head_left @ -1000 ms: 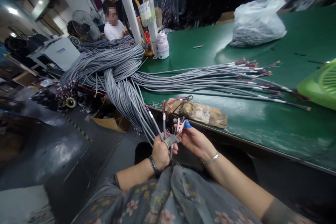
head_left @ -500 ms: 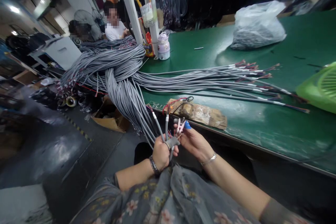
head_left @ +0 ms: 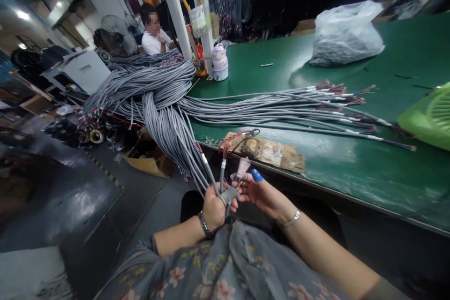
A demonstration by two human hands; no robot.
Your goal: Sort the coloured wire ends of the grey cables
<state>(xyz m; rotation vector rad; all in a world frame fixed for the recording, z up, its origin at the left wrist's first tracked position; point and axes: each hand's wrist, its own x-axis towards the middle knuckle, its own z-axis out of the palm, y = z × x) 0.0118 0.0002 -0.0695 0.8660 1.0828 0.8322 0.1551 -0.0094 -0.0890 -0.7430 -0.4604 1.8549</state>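
Note:
My left hand (head_left: pixel 215 208) is wrapped around grey cables, its thumb covered with a grey wrapping. White-banded ends of two grey cables (head_left: pixel 222 173) rise above this fist, and thin coloured wires stick up beside the thumb. Close on the right is my right hand (head_left: pixel 258 193), blue tape on its raised thumb. That thumb stands apart from the fingers, which are bent near the thin wires. A blurred pink clip (head_left: pixel 243 166) sits just above the fingers, left of the thumb; whether a finger touches it is unclear.
A stained wooden board (head_left: pixel 269 151) with red and black leads lies at the edge of the green table (head_left: pixel 281 65). Grey cable bundles (head_left: pixel 168 84) drape over its left end. Farther right are a plastic bag (head_left: pixel 346 35) and a green basket (head_left: pixel 431 117). A person (head_left: pixel 154 37) sits behind.
My right thumb has lifted off the pink clip, and the right hand has shifted slightly right and down. The clip has tilted and blurred. My left hand keeps its hold on the cables.

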